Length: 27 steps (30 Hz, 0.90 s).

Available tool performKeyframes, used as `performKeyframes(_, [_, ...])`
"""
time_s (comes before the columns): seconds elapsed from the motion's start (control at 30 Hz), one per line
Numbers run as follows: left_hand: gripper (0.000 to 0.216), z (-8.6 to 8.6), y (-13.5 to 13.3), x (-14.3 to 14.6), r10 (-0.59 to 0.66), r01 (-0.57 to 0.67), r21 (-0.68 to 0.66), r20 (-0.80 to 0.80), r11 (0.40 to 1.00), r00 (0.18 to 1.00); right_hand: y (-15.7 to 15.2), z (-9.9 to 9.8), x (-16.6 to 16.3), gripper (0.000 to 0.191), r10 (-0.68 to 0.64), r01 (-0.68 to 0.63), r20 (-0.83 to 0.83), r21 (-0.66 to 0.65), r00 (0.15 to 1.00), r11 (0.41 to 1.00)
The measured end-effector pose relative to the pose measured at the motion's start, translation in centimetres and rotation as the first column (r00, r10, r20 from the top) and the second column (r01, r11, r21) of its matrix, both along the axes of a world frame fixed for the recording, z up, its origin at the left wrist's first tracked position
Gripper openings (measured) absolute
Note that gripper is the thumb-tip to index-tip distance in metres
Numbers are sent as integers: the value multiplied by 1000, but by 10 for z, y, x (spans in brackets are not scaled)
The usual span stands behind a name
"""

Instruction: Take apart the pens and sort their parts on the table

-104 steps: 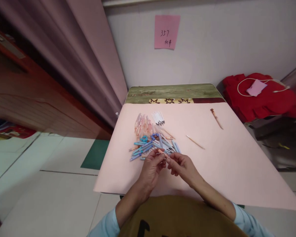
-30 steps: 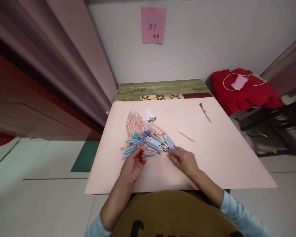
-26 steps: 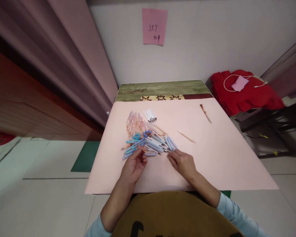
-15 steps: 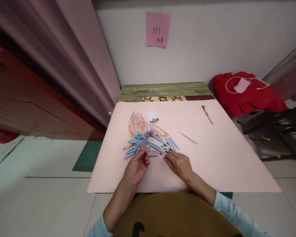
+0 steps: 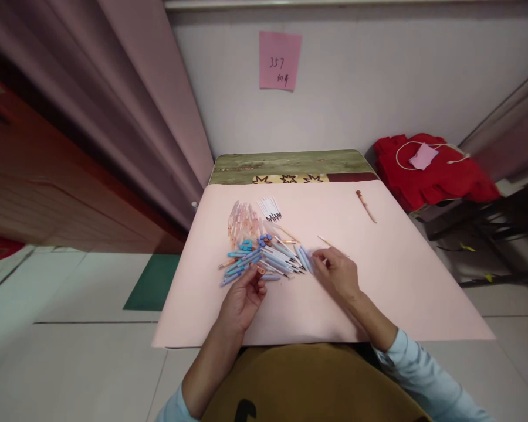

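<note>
Left hand [image 5: 243,303]: pinching brown piece [image 5: 259,269], just below frame centre
Right hand [image 5: 341,274]: fingers curled, can't tell if gripping
Blue barrels [image 5: 305,257]: just left of right fingertips, slanting down-right; right hand nearer

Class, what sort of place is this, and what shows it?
Probably a makeshift workspace indoors, perhaps at home: loose pen parts on a table spread with a pink sheet, a curtain to its left, and red cloth heaped to its right.

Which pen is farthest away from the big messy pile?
The brown-topped pen, alone toward the far right of the pink sheet; the others are in or nearer the pile.
</note>
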State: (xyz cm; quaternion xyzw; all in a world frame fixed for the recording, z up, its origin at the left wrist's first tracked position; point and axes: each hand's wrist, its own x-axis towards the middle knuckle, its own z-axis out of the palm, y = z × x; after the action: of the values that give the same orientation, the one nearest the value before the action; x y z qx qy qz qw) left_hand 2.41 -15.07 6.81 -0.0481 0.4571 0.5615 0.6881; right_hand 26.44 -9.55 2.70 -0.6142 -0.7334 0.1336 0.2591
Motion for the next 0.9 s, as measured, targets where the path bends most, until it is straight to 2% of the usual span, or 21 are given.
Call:
performKeyframes(0.13, [9, 1, -1, -2, 18, -18, 17, 15, 1000, 1000, 25, 7, 9, 19, -38, 40, 36, -73, 999, 997])
performKeyframes(0.33, [6, 2, -8, -7, 42, -42, 5, 16, 999, 999, 34, 11, 3, 18, -17, 36, 89, -211, 996, 977])
performKeyframes(0.47, [6, 1, -9, -9, 45, -45, -8, 16, 999, 999, 41, 14, 8, 20, -96, 119, 132, -181, 987, 976])
performKeyframes(0.57, [6, 0, -7, -8, 37, -37, -16, 11, 999, 999, 47, 17, 11, 20, -115, 134, 133, -145, 984, 980])
performKeyframes(0.77, [13, -1, -6, -5, -14, 13, 25, 28, 1000, 1000, 39, 12, 1, 19, -10, 24, 98, -145, 995, 989])
performKeyframes(0.9, [11, -3, -8, -11, 27, -27, 7, 37, 1000, 999, 24, 6, -3, 18, 74, -69, 30, -153, 997, 986])
